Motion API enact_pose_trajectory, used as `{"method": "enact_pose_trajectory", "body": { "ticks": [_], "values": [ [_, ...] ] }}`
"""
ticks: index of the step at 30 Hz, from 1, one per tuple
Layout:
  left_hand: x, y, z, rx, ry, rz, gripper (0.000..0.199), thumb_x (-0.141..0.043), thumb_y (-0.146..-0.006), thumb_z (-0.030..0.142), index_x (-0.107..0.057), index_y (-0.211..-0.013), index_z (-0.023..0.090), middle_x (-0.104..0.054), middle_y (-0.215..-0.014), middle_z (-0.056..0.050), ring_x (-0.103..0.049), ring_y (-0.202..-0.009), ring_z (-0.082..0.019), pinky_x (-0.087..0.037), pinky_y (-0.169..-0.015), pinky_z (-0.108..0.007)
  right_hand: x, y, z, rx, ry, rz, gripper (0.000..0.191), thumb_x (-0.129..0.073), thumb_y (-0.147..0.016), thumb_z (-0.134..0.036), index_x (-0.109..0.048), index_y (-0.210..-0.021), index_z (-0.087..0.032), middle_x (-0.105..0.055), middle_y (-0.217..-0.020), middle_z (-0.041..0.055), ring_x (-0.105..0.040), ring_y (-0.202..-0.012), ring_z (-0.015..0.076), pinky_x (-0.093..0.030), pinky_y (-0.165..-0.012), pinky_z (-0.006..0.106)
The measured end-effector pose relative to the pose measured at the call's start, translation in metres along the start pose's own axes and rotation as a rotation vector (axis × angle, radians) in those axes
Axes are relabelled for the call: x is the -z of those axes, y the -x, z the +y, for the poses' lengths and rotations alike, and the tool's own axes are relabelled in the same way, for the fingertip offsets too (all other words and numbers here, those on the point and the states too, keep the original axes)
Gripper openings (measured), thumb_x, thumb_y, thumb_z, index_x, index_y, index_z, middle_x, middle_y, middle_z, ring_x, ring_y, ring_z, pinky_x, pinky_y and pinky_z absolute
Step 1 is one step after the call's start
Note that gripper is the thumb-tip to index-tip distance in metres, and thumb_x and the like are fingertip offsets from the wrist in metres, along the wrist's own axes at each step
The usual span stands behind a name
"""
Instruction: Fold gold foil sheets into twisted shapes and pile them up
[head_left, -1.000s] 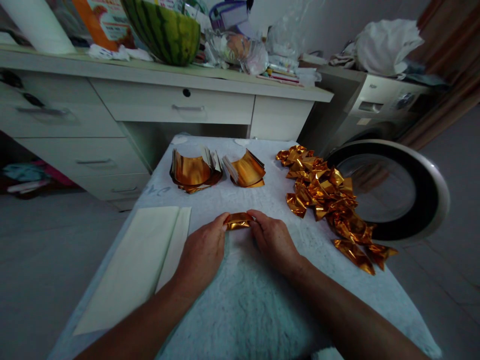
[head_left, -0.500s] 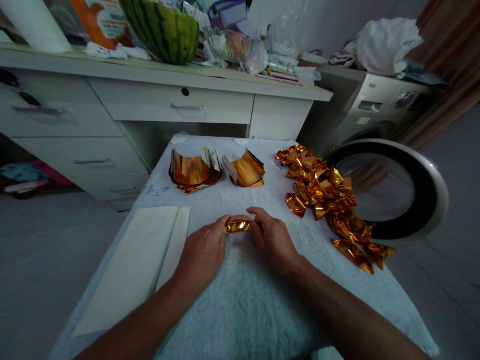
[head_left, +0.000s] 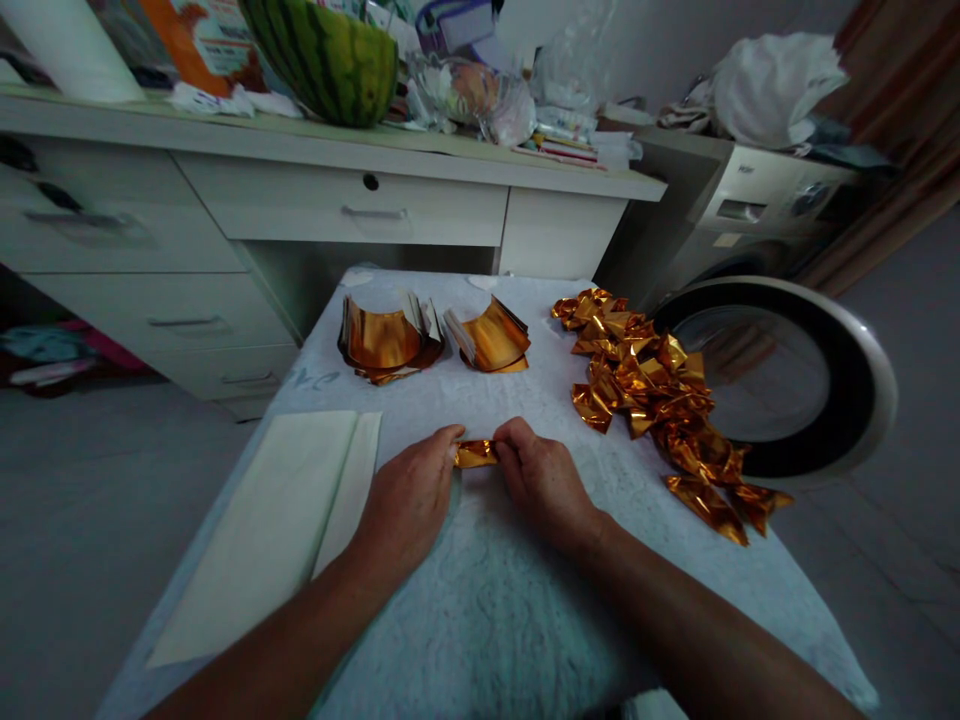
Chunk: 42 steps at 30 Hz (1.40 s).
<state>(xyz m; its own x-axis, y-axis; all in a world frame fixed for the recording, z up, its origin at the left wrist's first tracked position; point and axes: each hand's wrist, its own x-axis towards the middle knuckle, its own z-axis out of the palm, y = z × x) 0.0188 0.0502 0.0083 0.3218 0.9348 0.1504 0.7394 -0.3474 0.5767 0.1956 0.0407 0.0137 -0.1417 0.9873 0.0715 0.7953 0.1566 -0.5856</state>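
Our left hand [head_left: 409, 495] pinches one end of a folded gold strip [head_left: 475, 454], our right hand [head_left: 546, 485] the other, so it spans the gap between our fingertips. Beyond it we see two curved foil stacks [head_left: 384, 340]; a crumpled foil heap [head_left: 649, 385] lies on the right, pale paper [head_left: 259, 530] on the left.

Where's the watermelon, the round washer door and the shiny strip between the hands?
Watermelon [head_left: 326, 65]: head view, on its striped green rind.
Round washer door [head_left: 776, 383]: head view, on its glass.
Shiny strip [head_left: 475, 455]: head view, on its middle.
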Motion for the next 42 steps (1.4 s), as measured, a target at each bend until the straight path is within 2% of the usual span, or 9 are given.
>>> {"method": "enact_pose_trajectory", "body": {
  "ticks": [4, 8, 12, 17, 22, 31, 38, 42],
  "values": [
    [0.0045, 0.0016, 0.0036, 0.063, 0.015, -0.012, 0.029, -0.029, -0.099, 0.025, -0.054, -0.113, 0.018, -0.073, -0.085, -0.007, -0.071, -0.078, -0.022, -0.053, -0.07, -0.035, -0.0001, 0.0009, -0.0016, 0.003, 0.005, -0.012, 0.013, -0.041, -0.098, -0.021, -0.054, -0.099, -0.02, -0.067, -0.074, 0.0013, -0.062, -0.064, 0.0159, -0.036, -0.06, 0.023],
    [0.0087, 0.0036, 0.0072, 0.062, 0.017, 0.016, 0.024, -0.028, -0.099, 0.026, -0.051, -0.106, 0.02, -0.068, -0.075, -0.003, -0.068, -0.069, -0.02, -0.048, -0.062, -0.031, 0.0008, 0.0004, -0.002, -0.015, 0.031, -0.009, 0.012, -0.043, -0.097, -0.021, -0.054, -0.101, -0.02, -0.068, -0.075, 0.0022, -0.062, -0.063, 0.0173, -0.035, -0.059, 0.024],
    [0.0095, 0.003, 0.0069, 0.062, -0.09, 0.001, 0.023, -0.029, -0.098, 0.025, -0.052, -0.101, 0.021, -0.068, -0.076, -0.002, -0.068, -0.071, -0.021, -0.046, -0.064, -0.031, 0.0028, 0.0, -0.0034, -0.028, 0.042, -0.007, 0.01, -0.043, -0.097, -0.022, -0.054, -0.099, -0.02, -0.067, -0.072, 0.0012, -0.061, -0.061, 0.0169, -0.033, -0.058, 0.024],
    [0.0075, 0.0011, 0.0057, 0.083, -0.155, -0.045, 0.026, -0.029, -0.099, 0.023, -0.053, -0.106, 0.021, -0.071, -0.081, -0.004, -0.069, -0.073, -0.02, -0.047, -0.066, -0.031, 0.0017, 0.002, -0.0057, -0.035, 0.065, -0.023, 0.013, -0.04, -0.098, -0.023, -0.053, -0.096, -0.021, -0.067, -0.072, 0.0012, -0.062, -0.062, 0.0163, -0.034, -0.058, 0.023],
    [0.0056, 0.0005, 0.0058, 0.081, -0.152, -0.059, 0.026, -0.03, -0.099, 0.021, -0.053, -0.109, 0.021, -0.073, -0.084, -0.005, -0.07, -0.074, -0.02, -0.048, -0.066, -0.031, -0.002, 0.0028, -0.0038, 0.027, 0.126, -0.034, 0.015, -0.039, -0.1, -0.025, -0.053, -0.097, -0.02, -0.07, -0.078, 0.0029, -0.064, -0.064, 0.0168, -0.034, -0.059, 0.024],
    [0.0001, 0.0083, 0.0091, 0.033, -0.069, -0.089, 0.027, -0.029, -0.1, 0.025, -0.052, -0.114, 0.021, -0.071, -0.079, -0.003, -0.07, -0.07, -0.02, -0.047, -0.063, -0.03, 0.0003, 0.0014, 0.0005, 0.004, 0.099, 0.043, 0.015, -0.038, -0.098, -0.023, -0.053, -0.095, -0.021, -0.067, -0.07, 0.0012, -0.062, -0.06, 0.0161, -0.033, -0.056, 0.023],
    [0.0036, 0.0016, 0.0065, 0.113, -0.197, -0.053, 0.027, -0.034, -0.097, 0.017, -0.053, -0.115, 0.022, -0.074, -0.085, -0.004, -0.073, -0.078, -0.021, -0.047, -0.066, -0.029, -0.002, 0.0045, -0.0022, 0.152, 0.066, -0.047, 0.019, -0.036, -0.097, -0.023, -0.054, -0.105, -0.019, -0.07, -0.077, 0.0042, -0.064, -0.063, 0.0172, -0.037, -0.06, 0.024],
    [0.0036, 0.0031, 0.0079, 0.055, -0.159, -0.102, 0.029, -0.034, -0.097, 0.017, -0.054, -0.116, 0.021, -0.075, -0.088, -0.005, -0.073, -0.079, -0.021, -0.049, -0.068, -0.03, 0.0003, 0.0057, -0.0006, 0.147, 0.055, 0.0, 0.02, -0.036, -0.097, -0.022, -0.054, -0.104, -0.019, -0.068, -0.074, 0.0032, -0.062, -0.06, 0.0159, -0.037, -0.059, 0.024]
  ]
}}
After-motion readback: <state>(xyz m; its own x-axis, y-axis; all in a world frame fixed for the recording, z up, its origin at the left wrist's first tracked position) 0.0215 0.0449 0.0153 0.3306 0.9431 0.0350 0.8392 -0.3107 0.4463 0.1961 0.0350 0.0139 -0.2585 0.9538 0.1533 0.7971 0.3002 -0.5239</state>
